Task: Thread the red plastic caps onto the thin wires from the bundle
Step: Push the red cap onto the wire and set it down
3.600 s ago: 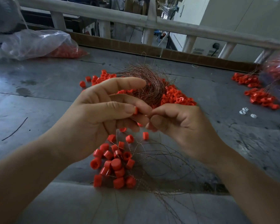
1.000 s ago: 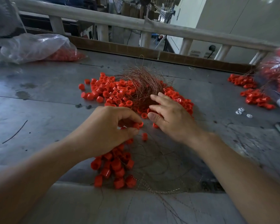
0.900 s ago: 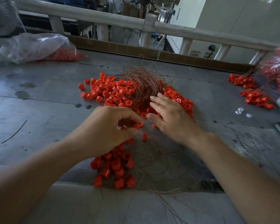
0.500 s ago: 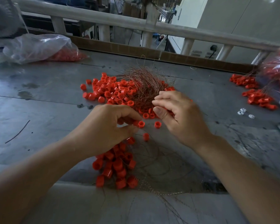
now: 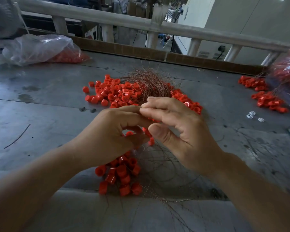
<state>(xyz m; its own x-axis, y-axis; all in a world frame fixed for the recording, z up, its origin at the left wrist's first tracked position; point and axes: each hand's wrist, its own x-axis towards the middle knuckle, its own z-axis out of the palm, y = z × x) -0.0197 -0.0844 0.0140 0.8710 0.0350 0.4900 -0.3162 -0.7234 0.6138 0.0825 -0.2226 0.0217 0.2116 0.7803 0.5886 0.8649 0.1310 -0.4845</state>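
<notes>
A: Where are the hands?
B: Both are over the middle of the desk (image 5: pixel 40 114), closer to the near edge. The left hand (image 5: pixel 110 136) and the right hand (image 5: pixel 179 131) touch at their fingertips.
A: What does the left hand have?
B: Its fingers are curled in. 1 red cap (image 5: pixel 129 133) shows in the gap between its thumb and fingers, and it looks like it grips that cap.
A: And the right hand?
B: Its fingers are bent and its thumb sticks out, apart from them. I cannot tell if it holds a wire or anything else.
A: Where are the other caps?
B: A big pile (image 5: pixel 117 94) lies past the hands, toward the far edge. The bundle (image 5: pixel 149 82) of thin brown wire sits on that pile. A small clump (image 5: pixel 122 174) of caps lies under the left wrist by the near edge, with loose wires (image 5: pixel 166 164) curling just beside it.
A: Anything else?
B: 1 clear bag (image 5: pixel 38 47) with red caps inside lies at the far left corner. Another heap (image 5: pixel 264 96) of caps lies by the right edge, near 3 white bits (image 5: pixel 253 114).
</notes>
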